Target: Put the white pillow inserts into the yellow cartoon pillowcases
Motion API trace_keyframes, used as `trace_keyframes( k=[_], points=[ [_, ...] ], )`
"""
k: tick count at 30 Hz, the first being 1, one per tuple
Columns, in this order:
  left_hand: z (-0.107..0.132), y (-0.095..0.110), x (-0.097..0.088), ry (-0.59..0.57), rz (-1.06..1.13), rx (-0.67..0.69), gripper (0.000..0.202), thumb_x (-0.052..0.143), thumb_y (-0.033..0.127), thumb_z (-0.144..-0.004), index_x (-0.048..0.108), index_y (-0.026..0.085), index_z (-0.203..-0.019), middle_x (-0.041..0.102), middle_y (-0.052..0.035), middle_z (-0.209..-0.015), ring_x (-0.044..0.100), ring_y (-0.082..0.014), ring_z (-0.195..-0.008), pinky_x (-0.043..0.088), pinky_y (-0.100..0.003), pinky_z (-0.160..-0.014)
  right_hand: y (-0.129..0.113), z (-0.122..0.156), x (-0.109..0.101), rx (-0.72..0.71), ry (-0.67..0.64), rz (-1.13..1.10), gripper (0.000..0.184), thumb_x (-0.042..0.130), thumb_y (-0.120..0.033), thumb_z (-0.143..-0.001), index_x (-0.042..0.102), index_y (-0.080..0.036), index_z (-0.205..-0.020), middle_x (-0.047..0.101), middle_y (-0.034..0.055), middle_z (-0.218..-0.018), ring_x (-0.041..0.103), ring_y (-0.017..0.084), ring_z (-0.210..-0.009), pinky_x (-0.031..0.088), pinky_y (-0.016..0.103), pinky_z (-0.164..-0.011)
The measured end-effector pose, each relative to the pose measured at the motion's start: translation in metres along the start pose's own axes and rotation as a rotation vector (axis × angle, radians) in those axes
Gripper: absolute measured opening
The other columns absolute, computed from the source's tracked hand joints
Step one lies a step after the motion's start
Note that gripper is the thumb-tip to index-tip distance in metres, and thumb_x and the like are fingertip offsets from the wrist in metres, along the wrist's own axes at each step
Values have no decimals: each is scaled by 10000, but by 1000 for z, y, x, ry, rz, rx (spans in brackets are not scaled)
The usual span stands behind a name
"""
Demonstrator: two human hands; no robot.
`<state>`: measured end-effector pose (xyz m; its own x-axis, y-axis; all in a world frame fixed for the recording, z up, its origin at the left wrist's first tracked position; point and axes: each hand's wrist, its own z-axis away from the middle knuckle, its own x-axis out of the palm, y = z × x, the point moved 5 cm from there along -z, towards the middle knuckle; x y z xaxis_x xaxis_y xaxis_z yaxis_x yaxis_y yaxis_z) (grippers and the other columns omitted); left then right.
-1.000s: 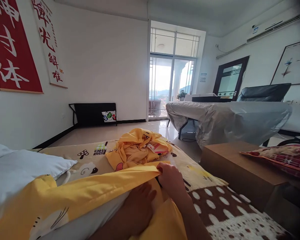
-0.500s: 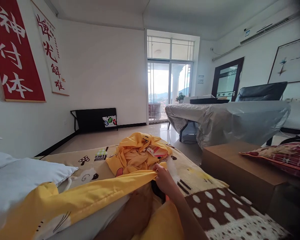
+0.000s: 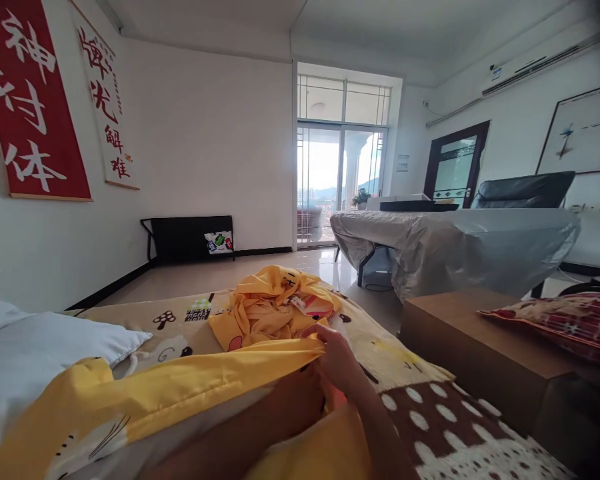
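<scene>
A yellow pillowcase (image 3: 190,377) with a cartoon face print stretches across the front of the bed, its opening towards me. My right hand (image 3: 334,355) is closed on the far end of its edge, the fabric pinched between thumb and fingers. My left forearm (image 3: 250,423) reaches into the opening under that edge; the left hand's fingers are hidden by cloth and my right hand. Another fold of yellow cloth (image 3: 315,447) lies below my arms. Just beyond my right hand sits a crumpled heap of yellow printed fabric (image 3: 265,317). A white pillow (image 3: 65,343) lies at the left.
Under everything is a beige and brown patterned blanket (image 3: 425,417) on the bed. To the right stand a brown box-like piece (image 3: 470,333) and a red plaid cushion (image 3: 570,320). Farther back are a plastic-covered table (image 3: 440,247) and a folded black item (image 3: 185,240) against the wall.
My left forearm has pushed farther right and deeper into the pillowcase opening. My right hand keeps its hold and has shifted slightly right. The view has tilted a little.
</scene>
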<state>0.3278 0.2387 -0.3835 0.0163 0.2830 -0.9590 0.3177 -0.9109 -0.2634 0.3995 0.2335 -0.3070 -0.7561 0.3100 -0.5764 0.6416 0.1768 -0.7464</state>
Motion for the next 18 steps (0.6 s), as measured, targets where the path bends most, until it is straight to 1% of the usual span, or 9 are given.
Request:
trace_keyframes(
  k=[3,5,7,8,10,12,15,17,18],
  points=[
    [9,-1,18,25,64,-81,304,389,220,-944,605,195,-1156,600,-100,-1245,505,-236,-1201,412,-414,-976,2,0,-2,28,34,130,455,418,-18,-553,651,-175,-911,594,-15,-664,514,127,-652,320,203,-580],
    [14,1,23,47,110,-94,311,375,206,-948,582,205,-1182,596,-101,-1250,466,-248,-1246,405,-436,-985,1,0,-3,44,66,205,504,394,6,-575,641,-183,-972,623,4,-719,545,139,-711,334,209,-617],
    [16,2,22,47,158,-120,309,371,214,-946,566,200,-1186,612,-113,-1215,466,-269,-1242,412,-467,-970,-1,3,-4,80,104,299,505,385,17,-608,626,-184,-1004,651,33,-810,570,157,-794,340,221,-656],
    [16,1,20,36,190,-154,306,382,228,-940,558,198,-1189,617,-117,-1197,503,-280,-1197,432,-476,-941,-3,4,-5,116,117,360,474,388,13,-627,625,-181,-988,656,48,-844,575,168,-821,337,231,-660],
    [15,-3,16,9,282,-261,323,453,269,-904,540,191,-1204,613,-123,-1182,589,-288,-1055,476,-478,-867,-7,9,-7,189,128,484,383,406,-11,-659,625,-181,-923,655,68,-880,578,189,-825,318,252,-639],
    [15,-11,11,40,403,-391,386,508,285,-870,513,178,-1240,597,-126,-1202,601,-287,-1020,478,-475,-881,-11,13,-9,230,130,566,304,429,-40,-675,617,-191,-861,647,72,-911,576,189,-783,284,262,-598],
    [13,-25,10,125,527,-503,375,430,272,-924,473,180,-1285,568,-114,-1255,531,-258,-1144,417,-461,-992,-13,13,-10,204,120,537,291,431,-36,-670,612,-204,-823,646,53,-904,565,167,-754,259,250,-583],
    [12,-34,14,146,557,-502,366,418,308,-942,471,193,-1286,532,-106,-1294,517,-237,-1159,414,-471,-997,-11,10,-6,149,76,422,301,425,-18,-648,609,-201,-800,655,33,-819,556,153,-741,268,231,-593],
    [13,-38,16,149,575,-491,370,450,339,-930,486,196,-1269,521,-106,-1300,524,-234,-1145,426,-478,-982,-10,8,-3,117,54,354,299,423,-12,-637,605,-197,-787,655,22,-776,550,147,-727,274,222,-597]
  ],
)
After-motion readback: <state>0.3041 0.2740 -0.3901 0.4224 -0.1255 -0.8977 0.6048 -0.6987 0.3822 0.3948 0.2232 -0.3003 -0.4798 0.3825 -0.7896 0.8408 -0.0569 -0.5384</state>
